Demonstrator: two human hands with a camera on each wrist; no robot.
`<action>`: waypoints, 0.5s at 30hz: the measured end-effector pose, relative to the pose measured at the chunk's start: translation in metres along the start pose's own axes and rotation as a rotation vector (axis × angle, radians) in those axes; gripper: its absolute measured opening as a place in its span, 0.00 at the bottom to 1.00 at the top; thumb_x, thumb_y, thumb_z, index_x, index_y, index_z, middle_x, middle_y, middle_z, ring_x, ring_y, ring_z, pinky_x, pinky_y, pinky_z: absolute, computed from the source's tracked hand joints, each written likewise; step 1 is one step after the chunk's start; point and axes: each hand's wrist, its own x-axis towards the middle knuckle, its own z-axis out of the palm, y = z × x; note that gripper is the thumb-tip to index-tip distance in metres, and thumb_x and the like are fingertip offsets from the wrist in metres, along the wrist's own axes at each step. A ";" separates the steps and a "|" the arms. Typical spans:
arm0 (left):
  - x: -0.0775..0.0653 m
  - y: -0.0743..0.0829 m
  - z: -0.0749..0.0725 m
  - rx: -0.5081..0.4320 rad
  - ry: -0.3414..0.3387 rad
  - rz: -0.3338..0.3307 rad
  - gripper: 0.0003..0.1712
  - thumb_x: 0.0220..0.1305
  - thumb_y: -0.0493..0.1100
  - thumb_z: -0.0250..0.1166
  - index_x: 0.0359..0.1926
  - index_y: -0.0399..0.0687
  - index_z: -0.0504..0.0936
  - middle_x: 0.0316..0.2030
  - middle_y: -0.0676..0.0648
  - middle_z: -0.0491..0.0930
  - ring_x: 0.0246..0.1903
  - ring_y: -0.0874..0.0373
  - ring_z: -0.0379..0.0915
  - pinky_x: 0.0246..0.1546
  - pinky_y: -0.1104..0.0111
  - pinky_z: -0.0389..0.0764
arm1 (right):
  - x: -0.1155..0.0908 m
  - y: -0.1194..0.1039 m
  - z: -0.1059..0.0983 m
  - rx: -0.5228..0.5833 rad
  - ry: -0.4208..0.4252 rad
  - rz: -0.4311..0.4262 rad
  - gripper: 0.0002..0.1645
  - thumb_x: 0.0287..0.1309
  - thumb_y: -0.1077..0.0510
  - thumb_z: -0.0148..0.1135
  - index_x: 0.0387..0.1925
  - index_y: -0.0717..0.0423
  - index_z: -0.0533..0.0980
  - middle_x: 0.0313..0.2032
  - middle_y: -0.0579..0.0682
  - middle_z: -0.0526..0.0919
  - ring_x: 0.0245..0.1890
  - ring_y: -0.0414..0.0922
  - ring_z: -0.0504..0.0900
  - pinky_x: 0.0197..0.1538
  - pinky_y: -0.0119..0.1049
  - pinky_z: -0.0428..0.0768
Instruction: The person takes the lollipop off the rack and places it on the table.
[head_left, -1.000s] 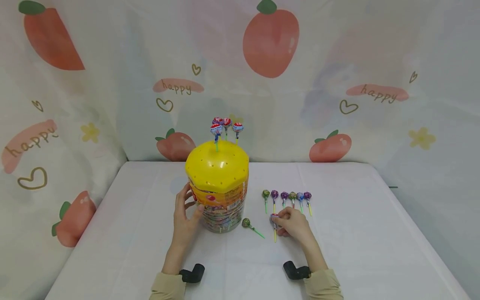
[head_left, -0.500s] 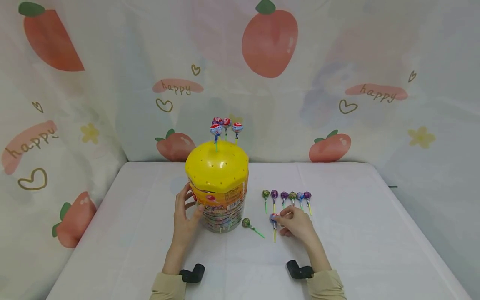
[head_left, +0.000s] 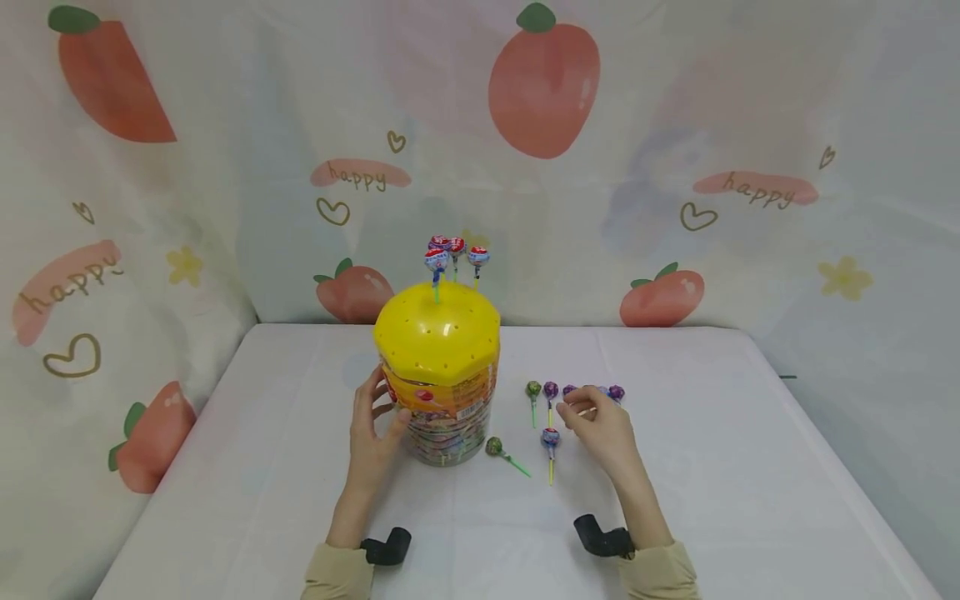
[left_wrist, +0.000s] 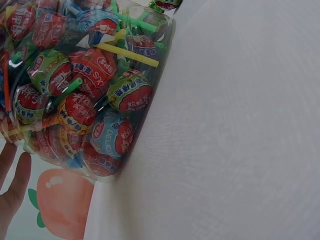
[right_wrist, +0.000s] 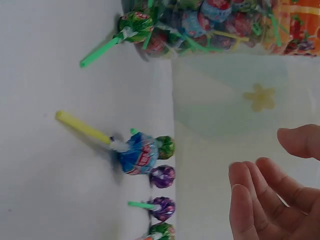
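My left hand (head_left: 377, 442) holds the left side of a clear jar (head_left: 446, 442) filled with wrapped lollipops, thumb in front and fingers reaching round behind. The jar has a yellow lid (head_left: 435, 329) with small holes; several lollipops (head_left: 437, 260) stand upright in it. My right hand (head_left: 606, 432) hovers with nothing in it, partly hiding a row of lollipops behind it. Just left of that hand lies a blue-and-red lollipop (head_left: 551, 437) on a yellow stick, which the right wrist view shows apart from the fingers (right_wrist: 242, 200). A green lollipop (head_left: 494, 447) lies near the jar's base.
Farther back on the white-covered table (head_left: 300, 483), the row includes a green lollipop (head_left: 533, 388) and a purple lollipop (head_left: 551, 389). A fruit-printed curtain (head_left: 540, 217) hangs behind the table. Each wrist wears a black camera mount (head_left: 386, 547).
My right hand has let go of the blue-and-red lollipop and moved slightly up and right, now covering part of the row. My left hand and the jar stay in place.
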 end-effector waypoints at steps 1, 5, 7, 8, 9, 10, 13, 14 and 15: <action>0.000 -0.001 0.000 -0.002 -0.001 0.002 0.43 0.56 0.35 0.62 0.73 0.50 0.57 0.64 0.41 0.65 0.59 0.73 0.59 0.54 0.48 0.74 | -0.001 -0.005 -0.002 0.003 0.018 -0.023 0.14 0.60 0.53 0.62 0.43 0.58 0.77 0.35 0.55 0.83 0.33 0.46 0.82 0.33 0.32 0.73; -0.001 -0.002 -0.001 -0.016 -0.005 0.017 0.42 0.58 0.37 0.61 0.73 0.54 0.57 0.64 0.44 0.65 0.60 0.68 0.61 0.55 0.53 0.75 | -0.002 -0.025 -0.012 0.027 0.094 -0.103 0.13 0.59 0.55 0.63 0.44 0.57 0.78 0.37 0.55 0.85 0.37 0.48 0.82 0.35 0.31 0.75; -0.001 -0.002 -0.001 -0.022 -0.005 0.021 0.42 0.59 0.38 0.61 0.73 0.54 0.57 0.64 0.44 0.65 0.60 0.67 0.61 0.55 0.54 0.75 | -0.001 -0.034 -0.016 0.052 0.117 -0.140 0.14 0.59 0.56 0.63 0.45 0.57 0.78 0.38 0.55 0.85 0.39 0.48 0.82 0.37 0.28 0.77; -0.001 -0.002 -0.001 -0.024 -0.007 0.022 0.42 0.59 0.38 0.61 0.73 0.55 0.56 0.64 0.44 0.65 0.60 0.66 0.61 0.55 0.54 0.75 | 0.000 -0.038 -0.018 0.063 0.129 -0.158 0.14 0.59 0.56 0.63 0.46 0.57 0.78 0.39 0.55 0.85 0.40 0.48 0.82 0.39 0.26 0.77; -0.001 -0.003 -0.001 -0.025 -0.008 0.022 0.42 0.59 0.38 0.61 0.73 0.55 0.56 0.64 0.45 0.65 0.60 0.66 0.61 0.55 0.54 0.75 | 0.000 -0.043 -0.020 0.079 0.137 -0.175 0.14 0.59 0.56 0.63 0.46 0.57 0.77 0.39 0.55 0.85 0.40 0.47 0.82 0.39 0.24 0.77; -0.001 -0.003 -0.001 -0.026 -0.009 0.022 0.42 0.59 0.38 0.61 0.73 0.55 0.56 0.64 0.45 0.65 0.60 0.66 0.61 0.55 0.53 0.75 | 0.001 -0.047 -0.022 0.091 0.143 -0.193 0.15 0.60 0.56 0.63 0.47 0.57 0.77 0.39 0.55 0.85 0.41 0.47 0.82 0.40 0.23 0.77; -0.001 -0.003 -0.001 -0.027 -0.010 0.015 0.42 0.59 0.37 0.61 0.73 0.56 0.56 0.64 0.46 0.65 0.60 0.68 0.61 0.55 0.51 0.74 | 0.005 -0.060 -0.025 0.128 0.167 -0.247 0.15 0.59 0.57 0.63 0.47 0.57 0.77 0.40 0.54 0.85 0.42 0.45 0.81 0.42 0.21 0.77; -0.001 -0.002 -0.001 -0.028 -0.008 0.014 0.42 0.59 0.37 0.61 0.73 0.56 0.56 0.64 0.45 0.65 0.60 0.68 0.61 0.55 0.51 0.74 | 0.006 -0.064 -0.025 0.146 0.171 -0.261 0.15 0.59 0.57 0.63 0.48 0.57 0.77 0.40 0.54 0.85 0.42 0.45 0.81 0.42 0.22 0.77; -0.001 -0.002 -0.001 -0.028 -0.006 0.012 0.42 0.59 0.37 0.61 0.73 0.56 0.57 0.63 0.45 0.66 0.60 0.68 0.61 0.55 0.50 0.74 | 0.007 -0.069 -0.025 0.165 0.173 -0.274 0.16 0.59 0.57 0.63 0.48 0.57 0.77 0.41 0.54 0.84 0.42 0.44 0.81 0.43 0.22 0.77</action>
